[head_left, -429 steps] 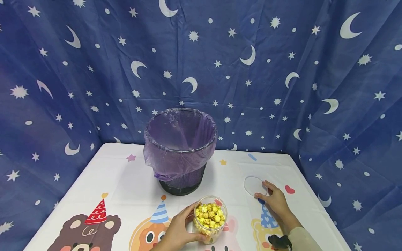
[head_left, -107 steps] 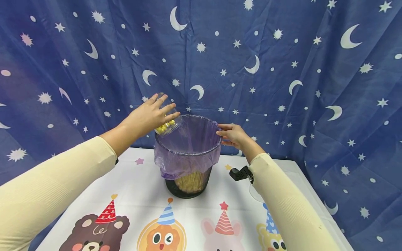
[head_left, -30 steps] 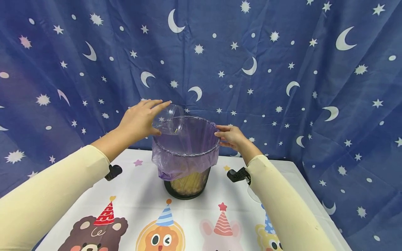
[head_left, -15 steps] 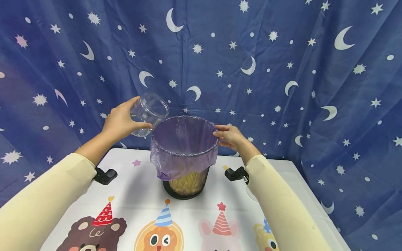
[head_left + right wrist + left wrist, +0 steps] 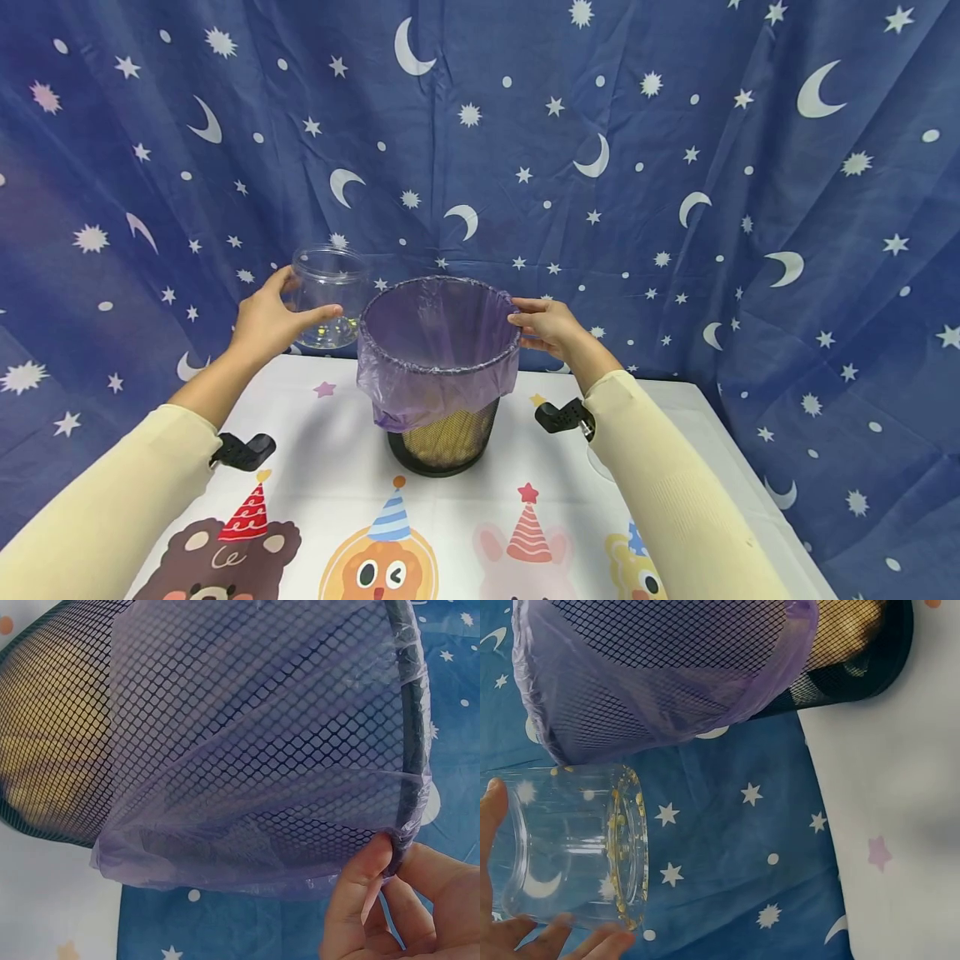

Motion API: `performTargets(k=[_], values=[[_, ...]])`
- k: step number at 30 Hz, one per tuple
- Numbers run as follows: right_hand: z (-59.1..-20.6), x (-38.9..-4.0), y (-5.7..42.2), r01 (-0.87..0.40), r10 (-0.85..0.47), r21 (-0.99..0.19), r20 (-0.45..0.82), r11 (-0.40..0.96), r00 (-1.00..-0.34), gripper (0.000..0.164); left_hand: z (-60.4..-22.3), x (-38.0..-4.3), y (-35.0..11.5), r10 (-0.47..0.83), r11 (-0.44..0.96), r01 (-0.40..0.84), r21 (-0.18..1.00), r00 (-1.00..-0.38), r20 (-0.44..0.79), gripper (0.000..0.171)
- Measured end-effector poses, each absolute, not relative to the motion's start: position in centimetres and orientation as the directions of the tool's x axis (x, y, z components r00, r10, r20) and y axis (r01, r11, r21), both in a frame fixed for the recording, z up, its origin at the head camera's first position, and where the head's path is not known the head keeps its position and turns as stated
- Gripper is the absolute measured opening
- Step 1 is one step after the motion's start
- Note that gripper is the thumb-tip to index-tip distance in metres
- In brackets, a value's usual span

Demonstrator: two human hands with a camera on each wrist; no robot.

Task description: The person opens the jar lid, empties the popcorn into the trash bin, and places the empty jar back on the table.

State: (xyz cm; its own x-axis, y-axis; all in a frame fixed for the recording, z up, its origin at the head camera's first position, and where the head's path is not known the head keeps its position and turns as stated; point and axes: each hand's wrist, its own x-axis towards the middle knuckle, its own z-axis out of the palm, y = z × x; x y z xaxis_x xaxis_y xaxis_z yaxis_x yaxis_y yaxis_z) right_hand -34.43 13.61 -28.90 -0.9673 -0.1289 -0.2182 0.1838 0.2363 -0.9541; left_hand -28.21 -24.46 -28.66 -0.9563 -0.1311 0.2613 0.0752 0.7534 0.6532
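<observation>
My left hand (image 5: 273,312) holds a clear plastic jar (image 5: 333,287) upright, thumb and fingers round its side, in the air just left of the bin. Only small yellow crumbs lie around the bottom of the jar (image 5: 570,847) in the left wrist view. My right hand (image 5: 558,329) pinches the right rim of a black mesh wastebasket (image 5: 491,421), thumb outside on the liner in the right wrist view. A purple bin liner (image 5: 435,396) is folded over the rim. Yellow contents show through the lower mesh (image 5: 56,727).
A white tablecloth (image 5: 480,508) with cartoon animals in party hats covers the table. Part of a clear round lid (image 5: 597,467) lies at the right, mostly behind my right sleeve (image 5: 660,483). A blue star-and-moon curtain (image 5: 480,167) hangs close behind the bin.
Earlier the jar, full of yellow popcorn, stood on the table; later it was tipped over the bin. Since then my left hand has drawn it left and turned it upright. The right hand stays at the rim.
</observation>
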Motion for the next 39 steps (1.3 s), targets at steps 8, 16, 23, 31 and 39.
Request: performTargets(k=[8, 16, 23, 31, 39], values=[[-28.9, -34.3, 13.6, 0.19, -0.124, -0.958, -0.22, 0.216, -0.968, 0.051, -30.5, -27.2, -25.0, -0.138, 0.685, 0.082, 0.724, -0.961, 0.239, 0.114], [-29.1, -34.3, 13.6, 0.194, -0.116, -0.959, -0.221, 0.208, -0.968, 0.05, -32.4, -25.4, -25.0, -0.152, 0.688, 0.091, 0.72, -0.952, 0.266, 0.11], [-29.4, -34.4, 13.6, 0.189, -0.11, -0.965, -0.21, 0.18, -0.971, 0.05, -33.9, -23.1, -24.7, -0.145, 0.683, 0.128, 0.719, -0.941, 0.306, 0.1], [-29.7, -34.2, 13.5, 0.187, -0.086, -0.969, -0.203, 0.163, -0.975, 0.049, -36.1, -19.8, -23.6, -0.11, 0.631, 0.168, 0.757, -0.947, 0.302, 0.096], [-29.7, -34.2, 13.4, 0.188, -0.08, -0.97, -0.202, 0.151, -0.976, 0.048, -39.0, -16.3, -21.5, -0.073, 0.566, 0.196, 0.801, -0.956, 0.285, 0.094]])
